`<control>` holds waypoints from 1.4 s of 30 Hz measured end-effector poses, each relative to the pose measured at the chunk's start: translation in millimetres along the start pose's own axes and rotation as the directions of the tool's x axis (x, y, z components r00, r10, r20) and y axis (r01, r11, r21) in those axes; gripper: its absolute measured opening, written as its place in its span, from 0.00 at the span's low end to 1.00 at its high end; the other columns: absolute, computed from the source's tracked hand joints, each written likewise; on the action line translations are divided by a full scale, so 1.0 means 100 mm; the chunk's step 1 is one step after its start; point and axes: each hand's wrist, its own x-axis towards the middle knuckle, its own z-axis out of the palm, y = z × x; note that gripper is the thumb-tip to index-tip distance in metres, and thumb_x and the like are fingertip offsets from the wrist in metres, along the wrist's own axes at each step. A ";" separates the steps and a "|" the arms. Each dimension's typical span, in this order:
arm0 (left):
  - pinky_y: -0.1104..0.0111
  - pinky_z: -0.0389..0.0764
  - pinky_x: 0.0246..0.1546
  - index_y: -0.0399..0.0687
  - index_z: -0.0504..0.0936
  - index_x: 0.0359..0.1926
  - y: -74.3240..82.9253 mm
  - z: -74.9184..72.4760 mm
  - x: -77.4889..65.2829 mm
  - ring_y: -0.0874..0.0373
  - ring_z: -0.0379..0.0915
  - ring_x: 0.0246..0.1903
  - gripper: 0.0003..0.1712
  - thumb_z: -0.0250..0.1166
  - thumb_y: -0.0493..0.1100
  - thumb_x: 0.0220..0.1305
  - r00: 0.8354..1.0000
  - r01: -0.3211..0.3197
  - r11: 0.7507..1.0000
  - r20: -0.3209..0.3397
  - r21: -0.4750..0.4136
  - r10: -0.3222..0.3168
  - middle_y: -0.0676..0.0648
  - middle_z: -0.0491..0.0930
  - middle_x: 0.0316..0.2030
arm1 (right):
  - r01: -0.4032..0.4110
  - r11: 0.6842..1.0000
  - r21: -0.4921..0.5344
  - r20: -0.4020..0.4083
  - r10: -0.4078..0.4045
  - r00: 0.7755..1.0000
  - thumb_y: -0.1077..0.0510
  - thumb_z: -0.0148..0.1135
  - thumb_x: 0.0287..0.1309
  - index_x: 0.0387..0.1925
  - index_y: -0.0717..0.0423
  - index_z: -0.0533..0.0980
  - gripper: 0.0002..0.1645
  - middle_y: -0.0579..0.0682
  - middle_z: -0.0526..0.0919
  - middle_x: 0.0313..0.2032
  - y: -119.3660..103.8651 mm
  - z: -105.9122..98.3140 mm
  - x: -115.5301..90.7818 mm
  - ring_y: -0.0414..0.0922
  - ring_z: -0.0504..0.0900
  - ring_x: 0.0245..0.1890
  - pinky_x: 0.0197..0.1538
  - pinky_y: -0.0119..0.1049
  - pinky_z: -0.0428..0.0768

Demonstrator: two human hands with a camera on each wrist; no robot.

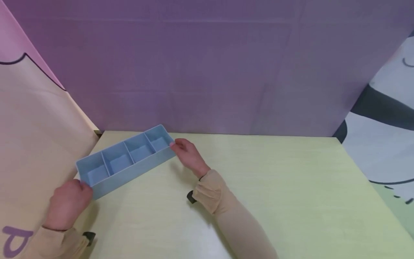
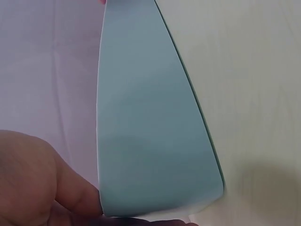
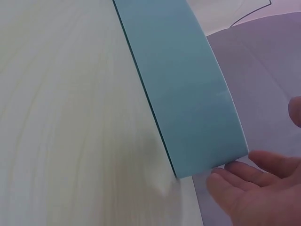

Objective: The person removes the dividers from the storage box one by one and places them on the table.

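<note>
A: Your left hand is gripping the left end of the blue tray, and your right hand is pinching the right end
B: So you're holding it at a slant over the left part of the bench, its four compartments facing up, the purple backdrop standing behind
A: You seem to be positioning it just off the bench, though I can't tell whether an edge is touching
B: Then your next move is probably calling for both ends moving together, neither grip loosening early
</note>
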 end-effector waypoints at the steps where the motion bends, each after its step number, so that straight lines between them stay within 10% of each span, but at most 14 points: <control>1: 0.56 0.64 0.13 0.36 0.66 0.15 0.00 0.00 -0.01 0.47 0.62 0.15 0.17 0.40 0.41 0.55 1.000 -0.010 1.000 0.003 -0.002 0.010 0.39 0.68 0.15 | 0.002 1.000 0.012 -0.006 -0.002 1.000 0.44 0.52 0.58 0.55 0.62 0.66 0.32 0.57 0.77 0.48 0.00 0.01 0.00 0.40 0.72 0.44 0.50 0.40 0.72; 22: 0.61 0.63 0.14 0.34 0.66 0.20 0.03 0.02 0.03 0.50 0.61 0.16 0.12 0.41 0.37 0.52 0.998 0.007 0.997 0.059 -0.072 -0.002 0.42 0.67 0.16 | -0.086 0.992 0.095 -0.058 0.091 0.994 0.48 0.49 0.62 0.55 0.58 0.68 0.25 0.54 0.73 0.54 0.08 0.02 0.12 0.41 0.68 0.51 0.55 0.42 0.68; 42: 0.62 0.68 0.19 0.15 0.64 0.44 0.03 -0.05 0.04 0.45 0.67 0.25 0.24 0.42 0.35 0.51 0.997 0.008 0.994 0.080 -0.109 0.001 0.23 0.71 0.35 | -0.061 0.996 0.068 -0.172 0.071 0.983 0.55 0.54 0.58 0.47 0.55 0.76 0.16 0.50 0.80 0.46 0.14 0.09 0.15 0.36 0.73 0.43 0.48 0.38 0.73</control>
